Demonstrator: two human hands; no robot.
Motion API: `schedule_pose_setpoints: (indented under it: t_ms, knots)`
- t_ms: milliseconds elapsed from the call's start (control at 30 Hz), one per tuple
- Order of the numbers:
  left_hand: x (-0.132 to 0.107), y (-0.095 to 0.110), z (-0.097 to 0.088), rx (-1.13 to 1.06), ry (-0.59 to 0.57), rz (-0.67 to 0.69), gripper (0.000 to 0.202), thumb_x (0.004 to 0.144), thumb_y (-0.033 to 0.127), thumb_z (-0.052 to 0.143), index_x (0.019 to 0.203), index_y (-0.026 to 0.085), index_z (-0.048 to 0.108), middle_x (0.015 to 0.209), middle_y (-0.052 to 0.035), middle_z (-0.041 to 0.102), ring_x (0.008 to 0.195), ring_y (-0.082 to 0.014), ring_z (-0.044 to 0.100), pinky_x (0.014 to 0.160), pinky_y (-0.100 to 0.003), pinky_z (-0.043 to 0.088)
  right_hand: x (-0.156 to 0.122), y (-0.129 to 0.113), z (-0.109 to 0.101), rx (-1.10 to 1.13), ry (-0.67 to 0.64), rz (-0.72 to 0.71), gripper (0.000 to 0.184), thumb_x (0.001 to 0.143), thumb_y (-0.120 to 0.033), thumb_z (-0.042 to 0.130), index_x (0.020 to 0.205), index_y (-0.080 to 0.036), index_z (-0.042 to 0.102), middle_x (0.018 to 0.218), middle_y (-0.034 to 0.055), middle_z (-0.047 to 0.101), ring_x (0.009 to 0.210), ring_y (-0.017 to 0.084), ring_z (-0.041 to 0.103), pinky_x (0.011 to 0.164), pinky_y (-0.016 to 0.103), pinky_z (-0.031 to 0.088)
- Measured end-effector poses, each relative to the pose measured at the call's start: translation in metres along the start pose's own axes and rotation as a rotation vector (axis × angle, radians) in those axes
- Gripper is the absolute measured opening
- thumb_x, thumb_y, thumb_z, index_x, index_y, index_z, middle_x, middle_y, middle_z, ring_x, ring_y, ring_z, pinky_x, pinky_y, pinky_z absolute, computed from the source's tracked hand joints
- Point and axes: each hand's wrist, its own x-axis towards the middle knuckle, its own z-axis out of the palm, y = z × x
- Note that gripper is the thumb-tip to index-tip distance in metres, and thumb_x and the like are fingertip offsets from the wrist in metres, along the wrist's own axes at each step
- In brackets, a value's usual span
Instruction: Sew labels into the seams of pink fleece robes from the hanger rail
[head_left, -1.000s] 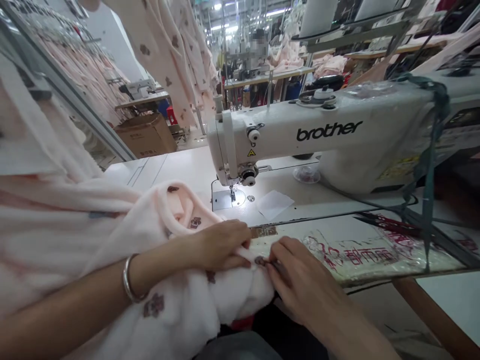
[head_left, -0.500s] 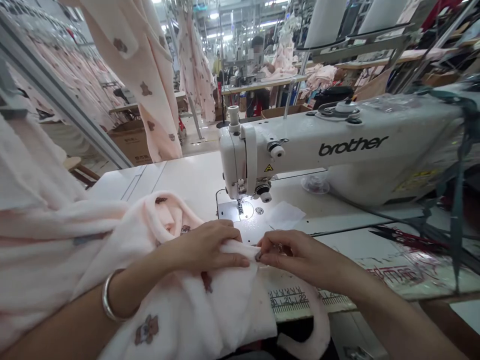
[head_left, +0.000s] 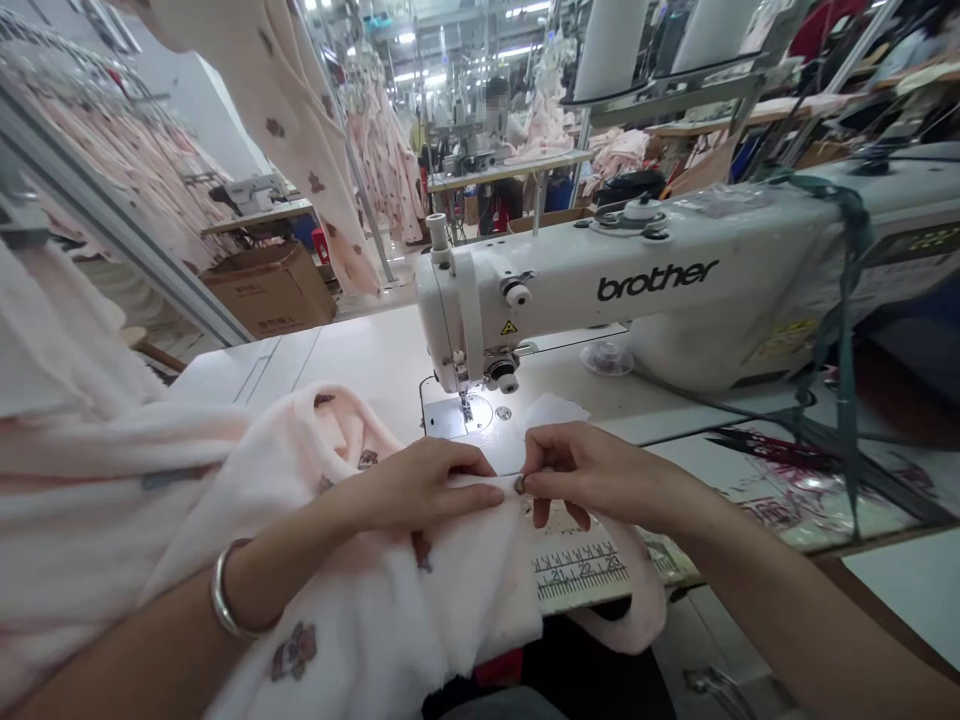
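Pale pink fleece fabric [head_left: 360,610] with brown bear prints spreads over the left of the sewing table and hangs over its front edge. My left hand [head_left: 427,485] grips the fabric's folded edge, thumb on top. Just to the right, my right hand [head_left: 592,470] pinches the end of that edge between thumb and forefinger, its other fingers curled below. A narrow pink strip [head_left: 646,600] loops down beneath the right hand. Both hands are in front of the sewing machine's lit presser foot [head_left: 466,408], apart from it.
A white sewing machine [head_left: 555,295] spans the table's right side. Red-handled thread snips [head_left: 772,450] lie near cut threads at right. A measuring scale [head_left: 581,572] runs along the front edge. A clear bobbin-like disc [head_left: 607,357] sits under the arm. A person [head_left: 496,120] is at a far machine.
My right hand has risen slightly and its lower fingers have spread downward, with the pinch kept. The pink strip hangs higher. The view has shifted a little to the right.
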Motion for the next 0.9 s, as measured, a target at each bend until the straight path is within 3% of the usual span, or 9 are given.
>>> schedule_pose_setpoints:
  t_ms: [133, 233, 367, 433, 500, 567, 700, 800, 900]
  knots:
    - [0.001, -0.004, 0.002, -0.084, -0.003, -0.029, 0.031, 0.085, 0.047, 0.052, 0.095, 0.021, 0.066, 0.088, 0.0007, 0.067, 0.080, -0.0147, 0.059, 0.068, -0.023, 0.043, -0.002, 0.002, 0.000, -0.019, 0.003, -0.024, 0.014, 0.078, -0.026, 0.058, 0.073, -0.017, 0.048, 0.066, 0.0038, 0.063, 0.063, 0.016, 0.061, 0.044, 0.021, 0.040]
    - [0.001, -0.003, 0.008, -0.091, 0.073, -0.075, 0.025, 0.083, 0.042, 0.053, 0.089, 0.021, 0.065, 0.084, 0.0020, 0.066, 0.069, -0.0121, 0.058, 0.058, -0.021, 0.041, -0.006, 0.005, 0.001, -0.022, -0.002, -0.043, 0.013, 0.080, -0.027, 0.056, 0.077, -0.018, 0.049, 0.073, 0.0044, 0.064, 0.072, 0.018, 0.062, 0.049, 0.023, 0.043]
    - [-0.001, 0.002, 0.018, -0.020, 0.213, -0.098, 0.020, 0.079, 0.036, 0.056, 0.084, 0.020, 0.066, 0.072, 0.0021, 0.064, 0.062, -0.0113, 0.055, 0.055, -0.021, 0.038, -0.016, 0.009, 0.002, -0.144, 0.112, -0.058, 0.020, 0.083, -0.033, 0.056, 0.100, -0.024, 0.053, 0.096, 0.0014, 0.062, 0.084, 0.016, 0.058, 0.059, 0.024, 0.044]
    - [-0.001, 0.004, 0.021, -0.001, 0.262, -0.079, 0.018, 0.076, 0.034, 0.058, 0.083, 0.019, 0.068, 0.070, 0.0018, 0.064, 0.065, -0.0118, 0.055, 0.059, -0.021, 0.038, -0.019, 0.011, 0.004, -0.229, 0.149, -0.053, 0.022, 0.084, -0.037, 0.057, 0.102, -0.026, 0.055, 0.092, -0.0009, 0.062, 0.080, 0.014, 0.057, 0.062, 0.024, 0.043]
    - [0.000, 0.004, 0.022, -0.033, 0.277, -0.108, 0.019, 0.075, 0.034, 0.058, 0.082, 0.019, 0.068, 0.070, 0.0015, 0.064, 0.063, -0.0116, 0.053, 0.058, -0.021, 0.038, -0.016, 0.014, 0.007, -0.254, 0.150, -0.043, 0.016, 0.085, -0.038, 0.055, 0.091, -0.023, 0.059, 0.077, -0.0021, 0.061, 0.071, 0.012, 0.055, 0.060, 0.023, 0.041]
    - [0.003, 0.002, 0.022, -0.085, 0.282, -0.170, 0.020, 0.075, 0.035, 0.057, 0.079, 0.019, 0.068, 0.069, 0.0007, 0.064, 0.063, -0.0121, 0.053, 0.056, -0.022, 0.037, -0.006, 0.017, 0.007, -0.237, 0.153, -0.024, 0.017, 0.085, -0.035, 0.053, 0.081, -0.020, 0.060, 0.069, -0.0022, 0.060, 0.065, 0.011, 0.055, 0.057, 0.022, 0.040]
    - [0.022, -0.014, 0.012, -0.179, 0.303, -0.312, 0.023, 0.072, 0.039, 0.057, 0.068, 0.018, 0.063, 0.063, 0.0007, 0.058, 0.059, -0.0119, 0.049, 0.051, -0.021, 0.033, 0.032, 0.016, -0.005, -0.269, 0.155, 0.038, 0.016, 0.081, -0.034, 0.054, 0.079, -0.019, 0.058, 0.068, -0.0007, 0.064, 0.057, 0.011, 0.057, 0.052, 0.022, 0.041]
    - [0.042, -0.032, 0.000, -0.243, 0.285, -0.423, 0.025, 0.066, 0.038, 0.059, 0.055, 0.017, 0.050, 0.046, 0.0044, 0.037, 0.045, -0.0085, 0.031, 0.042, -0.023, 0.019, 0.063, 0.007, -0.015, -0.366, 0.170, 0.089, 0.013, 0.074, -0.030, 0.057, 0.068, -0.019, 0.056, 0.058, -0.0019, 0.058, 0.048, 0.011, 0.050, 0.045, 0.022, 0.036]
    - [0.056, -0.044, -0.009, -0.276, 0.283, -0.475, 0.031, 0.063, 0.033, 0.058, 0.048, 0.019, 0.034, 0.043, 0.0061, 0.020, 0.040, -0.0069, 0.017, 0.041, -0.025, 0.010, 0.082, -0.004, -0.021, -0.450, 0.230, 0.133, 0.022, 0.070, -0.027, 0.059, 0.054, -0.019, 0.047, 0.050, -0.0033, 0.048, 0.047, 0.010, 0.045, 0.043, 0.021, 0.031]
